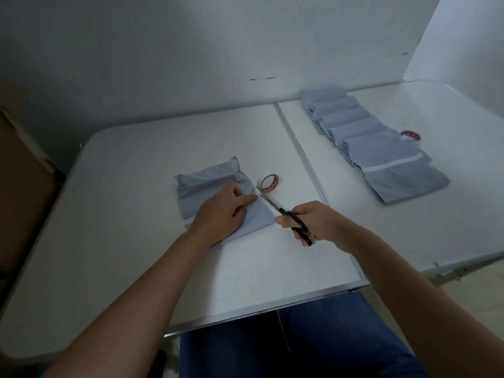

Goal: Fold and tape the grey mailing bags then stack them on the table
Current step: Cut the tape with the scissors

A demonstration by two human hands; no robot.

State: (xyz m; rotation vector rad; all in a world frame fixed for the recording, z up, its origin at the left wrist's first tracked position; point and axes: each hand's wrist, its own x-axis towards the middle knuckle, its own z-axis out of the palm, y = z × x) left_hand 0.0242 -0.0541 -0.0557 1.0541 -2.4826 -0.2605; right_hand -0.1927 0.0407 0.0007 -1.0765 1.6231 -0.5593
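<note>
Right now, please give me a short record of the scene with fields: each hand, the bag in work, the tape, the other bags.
left hand: presses flat on the folded bag
right hand: grips black scissors, blades pointing at the bag's right edge
folded bag: grey, lying on the white table
near tape roll: just right of the bag
other bags: overlapping row, far right
second tape roll: behind that row

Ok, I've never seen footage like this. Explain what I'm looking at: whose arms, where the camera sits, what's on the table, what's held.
There is no machine: a person wears the camera on the head, looking down at their own arms. The left hand presses a folded grey bag flat on the white table. The right hand holds black-handled scissors, blades pointing at a roll of tape beside the bag. To the right lies a row of grey bags with a second tape roll beside it.
</note>
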